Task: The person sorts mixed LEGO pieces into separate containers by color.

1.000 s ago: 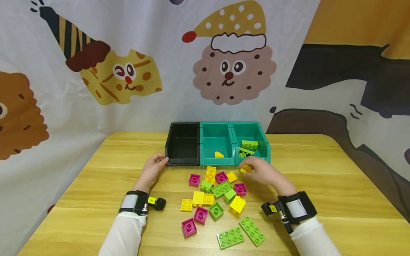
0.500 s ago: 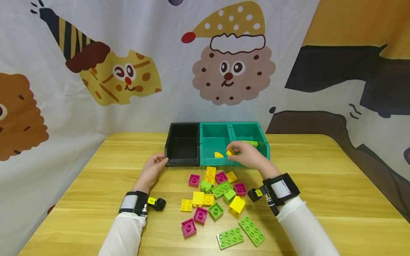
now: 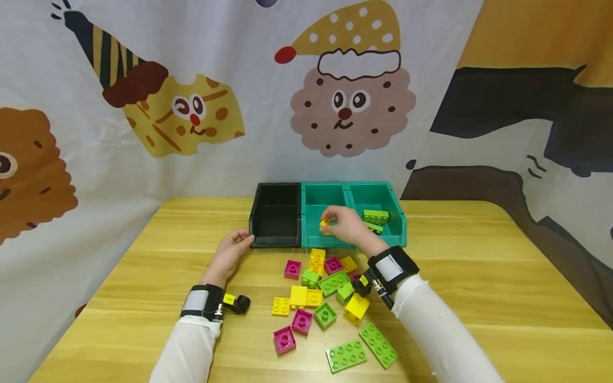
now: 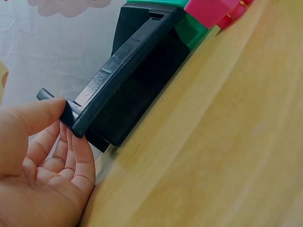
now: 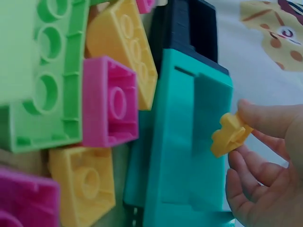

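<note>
In the head view my left hand [image 3: 228,256] is at the near left corner of a black bin [image 3: 275,241]. The left wrist view shows the thumb on top of the bin's rim [image 4: 109,75] and the fingers beneath, pinching the corner. My right hand [image 3: 348,226] is over the middle teal bin [image 3: 313,196]. Between its thumb and fingers it holds a small yellow toy brick [image 5: 230,135], clear of the bin walls. That hand hides part of the middle bin's inside.
The right teal bin [image 3: 371,192] holds green bricks [image 3: 375,216]. Loose bricks lie before the bins: pink [image 3: 284,340], yellow [image 3: 280,306] and green ones [image 3: 346,356]. A patterned cloth [image 3: 268,133] hangs behind the wooden table [image 3: 483,276].
My right hand has moved left with the yellow brick, from in front of the right teal bin to over the middle one. My left hand has stayed at the black bin.
</note>
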A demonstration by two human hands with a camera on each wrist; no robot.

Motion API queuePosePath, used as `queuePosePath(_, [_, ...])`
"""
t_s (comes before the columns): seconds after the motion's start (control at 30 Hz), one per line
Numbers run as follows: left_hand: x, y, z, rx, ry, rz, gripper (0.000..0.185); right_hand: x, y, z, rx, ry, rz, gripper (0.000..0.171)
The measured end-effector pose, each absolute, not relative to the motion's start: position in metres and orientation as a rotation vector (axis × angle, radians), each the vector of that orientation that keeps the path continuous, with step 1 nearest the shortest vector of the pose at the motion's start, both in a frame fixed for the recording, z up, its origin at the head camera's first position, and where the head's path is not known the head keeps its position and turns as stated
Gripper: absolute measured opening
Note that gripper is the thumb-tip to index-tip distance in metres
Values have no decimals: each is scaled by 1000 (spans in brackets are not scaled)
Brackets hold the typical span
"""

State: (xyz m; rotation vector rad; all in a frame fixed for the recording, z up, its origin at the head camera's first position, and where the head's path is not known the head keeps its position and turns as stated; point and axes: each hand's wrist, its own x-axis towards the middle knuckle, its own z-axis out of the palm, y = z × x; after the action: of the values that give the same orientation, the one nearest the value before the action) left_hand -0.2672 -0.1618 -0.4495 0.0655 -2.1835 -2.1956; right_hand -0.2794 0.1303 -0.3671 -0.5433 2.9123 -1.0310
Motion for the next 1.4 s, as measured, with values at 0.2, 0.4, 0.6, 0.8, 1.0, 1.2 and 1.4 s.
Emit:
queuePosePath(0.2, [-269, -161, -451, 68, -2179, -2187, 17, -284, 119, -374, -518, 2967, -1025, 15])
queuePosePath(0.4, [-270, -160, -451, 89, -2198, -2191, 20, -288, 115, -380, -461, 3013, -935, 16])
queuePosePath(0.6, [-269, -161, -450, 72, -2193, -2201, 18, -291, 115, -383, -515, 3071, -862, 16])
queuePosePath(0.8, [-268, -162, -450, 82, -2201, -2207, 20, -291, 113, -386, -604, 3084, -707, 12])
queuePosePath(1.0, [-267, -163, -450, 85, -2210, -2191, 21, -293, 113, -389, -662, 3072, -578, 7])
queuePosePath(1.2, [-268, -163, -452, 78, -2203, -2193, 18, -293, 114, -388, -738, 3010, -428, 16])
queuePosePath(1.4, [-269, -162, -453, 75, -2204, -2184, 19, -291, 113, -384, -745, 2895, -387, 32])
